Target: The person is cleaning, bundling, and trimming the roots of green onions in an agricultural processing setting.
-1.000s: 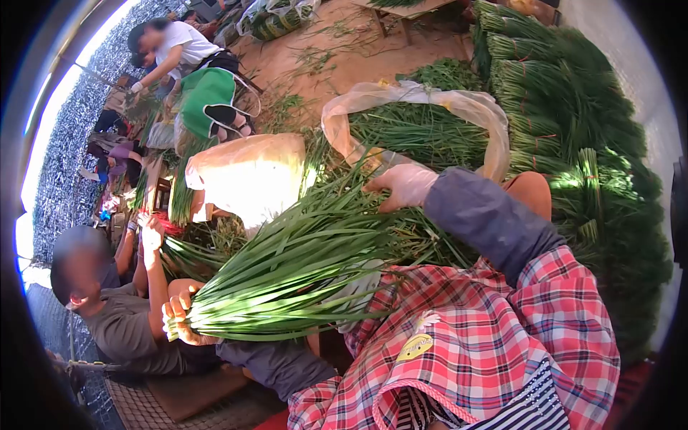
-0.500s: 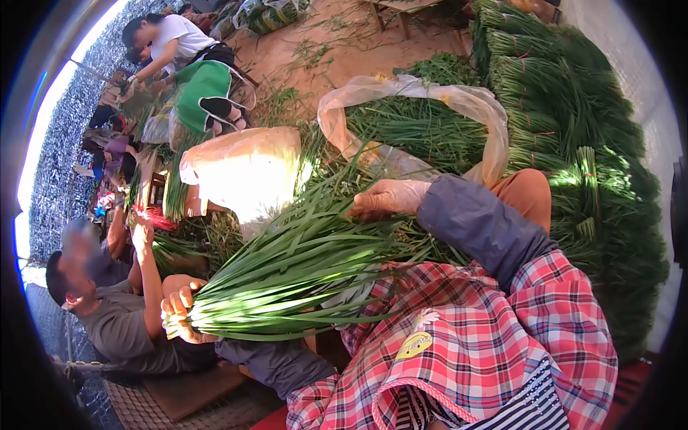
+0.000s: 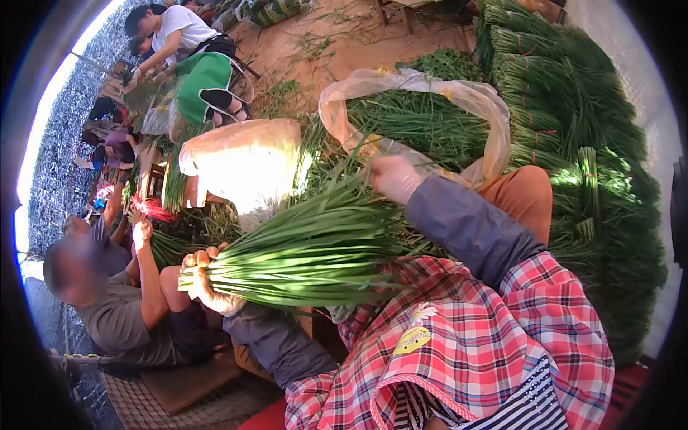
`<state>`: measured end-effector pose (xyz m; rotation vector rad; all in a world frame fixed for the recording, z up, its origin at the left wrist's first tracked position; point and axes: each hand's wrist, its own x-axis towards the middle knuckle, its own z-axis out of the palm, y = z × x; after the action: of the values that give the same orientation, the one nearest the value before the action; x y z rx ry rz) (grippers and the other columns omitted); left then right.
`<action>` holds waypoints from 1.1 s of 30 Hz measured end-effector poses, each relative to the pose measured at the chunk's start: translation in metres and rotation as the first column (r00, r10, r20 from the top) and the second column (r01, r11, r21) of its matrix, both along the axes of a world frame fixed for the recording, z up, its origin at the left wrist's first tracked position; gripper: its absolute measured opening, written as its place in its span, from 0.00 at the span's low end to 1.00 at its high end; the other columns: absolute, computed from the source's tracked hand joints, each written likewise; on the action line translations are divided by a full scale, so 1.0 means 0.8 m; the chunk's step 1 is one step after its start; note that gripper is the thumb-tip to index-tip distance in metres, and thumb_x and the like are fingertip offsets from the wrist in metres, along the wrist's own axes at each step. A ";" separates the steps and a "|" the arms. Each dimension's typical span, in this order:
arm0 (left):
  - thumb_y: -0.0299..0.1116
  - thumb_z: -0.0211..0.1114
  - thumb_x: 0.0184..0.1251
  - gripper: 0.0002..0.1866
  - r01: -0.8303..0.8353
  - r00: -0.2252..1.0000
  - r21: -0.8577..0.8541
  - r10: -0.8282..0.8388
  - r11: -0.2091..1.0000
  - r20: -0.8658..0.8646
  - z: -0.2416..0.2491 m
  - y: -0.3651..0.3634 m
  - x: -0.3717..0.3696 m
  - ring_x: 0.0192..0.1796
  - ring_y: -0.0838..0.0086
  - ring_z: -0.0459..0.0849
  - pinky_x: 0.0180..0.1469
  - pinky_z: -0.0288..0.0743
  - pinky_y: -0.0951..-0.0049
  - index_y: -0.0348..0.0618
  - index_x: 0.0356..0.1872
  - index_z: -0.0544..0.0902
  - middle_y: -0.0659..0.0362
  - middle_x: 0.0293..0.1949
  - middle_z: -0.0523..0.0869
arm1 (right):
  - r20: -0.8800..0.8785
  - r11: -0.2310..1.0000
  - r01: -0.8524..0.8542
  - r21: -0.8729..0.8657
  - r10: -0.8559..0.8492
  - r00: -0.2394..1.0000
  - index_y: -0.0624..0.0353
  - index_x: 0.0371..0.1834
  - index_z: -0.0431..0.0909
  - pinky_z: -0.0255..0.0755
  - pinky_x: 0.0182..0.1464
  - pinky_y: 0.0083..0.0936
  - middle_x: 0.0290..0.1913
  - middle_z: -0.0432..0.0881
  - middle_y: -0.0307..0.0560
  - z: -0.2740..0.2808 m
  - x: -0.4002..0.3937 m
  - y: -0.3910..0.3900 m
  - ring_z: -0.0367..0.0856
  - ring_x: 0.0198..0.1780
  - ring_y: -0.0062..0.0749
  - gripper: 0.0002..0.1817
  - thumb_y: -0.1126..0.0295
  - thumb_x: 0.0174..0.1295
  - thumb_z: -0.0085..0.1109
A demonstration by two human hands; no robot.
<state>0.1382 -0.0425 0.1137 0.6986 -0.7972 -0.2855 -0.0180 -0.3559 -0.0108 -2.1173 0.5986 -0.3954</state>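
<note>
A great pile of bundled leaves [image 3: 588,143] fills the scene at three o'clock, layered and bound in places with thin red bands. Between four and five o'clock spreads the wearer's red plaid smock [image 3: 487,315]. At eight o'clock a co-worker in a dull-coloured shirt [image 3: 122,326] sits low. The bunch of long green leaves [image 3: 308,258] lies across the middle, near the smock — pale stem ends towards eight o'clock, blades fanning out towards three. At one o'clock a clear plastic bag [image 3: 498,129] stands with its rim rolled wide around more loose leaves [image 3: 423,115]; a second, sunlit bag [image 3: 244,161] glares at ten o'clock.

The left hand [image 3: 211,283], at eight o'clock, has its fingers curled round the stem ends, gripping the bunch. The right hand [image 3: 394,175], near two o'clock, is beside the loose leaf tips, blurred — whether it pinches any of them I cannot tell. Smaller are the red strands [image 3: 152,208] at nine o'clock, just beside the co-worker's raised hand [image 3: 142,231], and the smock's yellow patch [image 3: 412,340].
</note>
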 end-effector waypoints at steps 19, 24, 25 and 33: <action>0.32 0.54 0.63 0.16 -0.965 -0.077 -0.203 0.566 0.163 0.821 0.006 0.046 0.173 0.50 0.61 0.77 0.52 0.73 0.65 0.35 0.49 0.71 0.46 0.48 0.77 | -0.161 0.984 -0.173 -0.033 0.166 0.973 0.59 0.37 0.81 0.73 0.40 0.34 0.31 0.82 0.53 0.044 -0.075 -0.049 0.81 0.37 0.42 0.14 0.61 0.52 0.61; 0.30 0.57 0.61 0.09 -0.807 0.590 0.139 0.780 0.573 0.208 -0.002 0.003 0.170 0.43 0.62 0.79 0.44 0.78 0.64 0.36 0.38 0.76 0.51 0.39 0.80 | 0.082 0.952 -0.210 0.222 0.197 0.977 0.56 0.46 0.79 0.72 0.41 0.29 0.33 0.82 0.49 0.103 -0.016 -0.038 0.79 0.35 0.35 0.20 0.59 0.52 0.64; 0.30 0.57 0.60 0.08 -0.681 0.706 0.177 0.701 0.711 -0.099 0.022 -0.020 0.136 0.42 0.63 0.79 0.44 0.78 0.64 0.36 0.37 0.76 0.52 0.39 0.80 | 0.041 0.964 -0.255 0.077 0.252 0.967 0.54 0.47 0.79 0.72 0.42 0.30 0.35 0.82 0.49 0.109 -0.003 -0.030 0.80 0.37 0.36 0.20 0.58 0.52 0.64; 0.29 0.61 0.57 0.08 -0.484 0.807 0.109 0.491 0.868 -0.327 0.002 -0.059 0.142 0.42 0.64 0.79 0.46 0.77 0.67 0.39 0.36 0.74 0.55 0.37 0.79 | 0.272 0.978 -0.210 0.000 0.202 0.941 0.54 0.40 0.82 0.72 0.44 0.27 0.36 0.83 0.50 0.095 0.049 -0.012 0.81 0.39 0.36 0.12 0.66 0.53 0.59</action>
<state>0.2522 -0.0899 0.1152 0.8209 -0.2564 0.0578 0.0212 -0.3653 0.0649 -2.0281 0.2196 -0.5426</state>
